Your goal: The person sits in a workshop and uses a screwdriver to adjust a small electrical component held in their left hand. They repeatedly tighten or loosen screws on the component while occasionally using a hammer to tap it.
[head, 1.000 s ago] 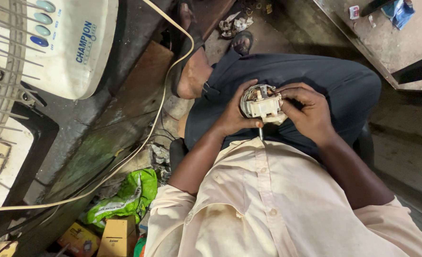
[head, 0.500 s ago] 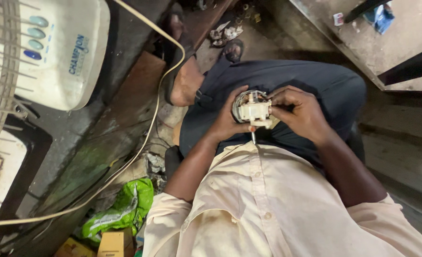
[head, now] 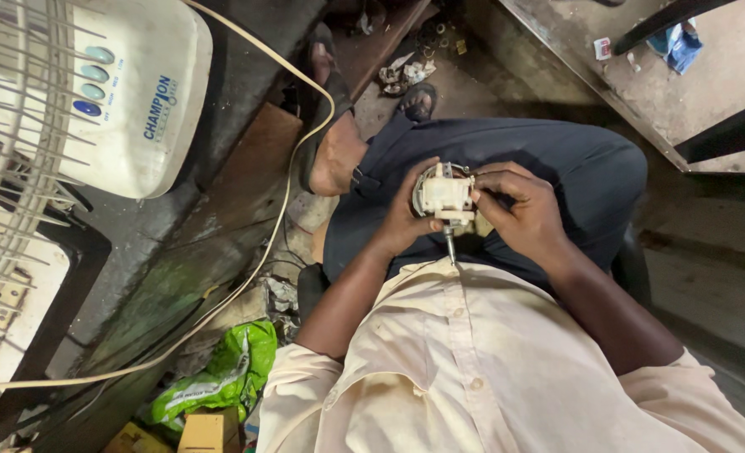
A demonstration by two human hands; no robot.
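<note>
Small round motor (head: pixel 444 195), cream housing, metal shaft pointing toward the shirt: held over the lap, left hand (head: pixel 407 214) cupping one side, right hand (head: pixel 519 210) fingers closed on the other. Floor, lower left: crumpled green bag (head: pixel 230 377), yellow-brown carton (head: pixel 209 432). Upper left: white fan base (head: pixel 129 92) with blue label.

The motor (head: pixel 444 195) between the left hand (head: pixel 407 220) and right hand (head: pixel 519 211) has a matt cream plastic housing over dull metal, with a smooth steel shaft (head: pixel 451 247) below. Under both hands lie dark woven trousers (head: pixel 557 159) and a pale matt cotton shirt (head: pixel 473 369). Left of the left hand sit a glossy white plastic fan base (head: pixel 129 92), a glossy green plastic bag (head: pixel 230 377) and a rough, stained floor (head: pixel 179 252).
</note>
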